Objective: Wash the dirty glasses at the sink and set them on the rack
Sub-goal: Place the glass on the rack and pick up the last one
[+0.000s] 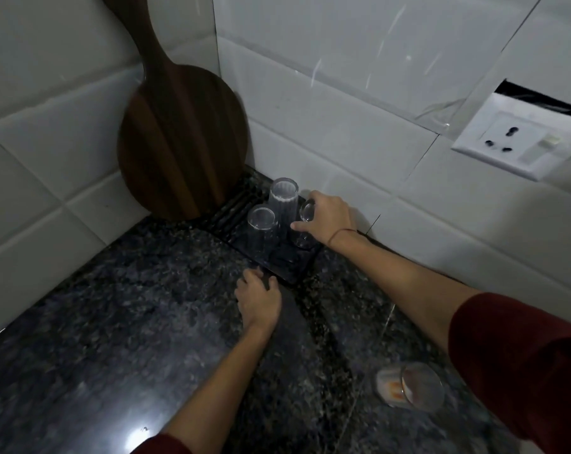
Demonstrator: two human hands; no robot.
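Note:
A dark ribbed rack (231,211) lies in the counter's corner. Two clear glasses stand upside down on it: a tall one (283,199) at the back and a shorter one (261,232) in front. My right hand (326,221) grips a third upturned glass (305,224) at the rack's right side; its base rests on or just above the rack. My left hand (258,296) presses on the rack's near edge, fingers curled on it. A dirty glass (412,386) with orange residue stands on the counter at lower right, under my right forearm.
A round wooden board (179,142) leans in the tiled corner behind the rack. A white wall socket (520,139) sits on the right wall. The dark granite counter (130,306) spreads left and toward me. No sink is in view.

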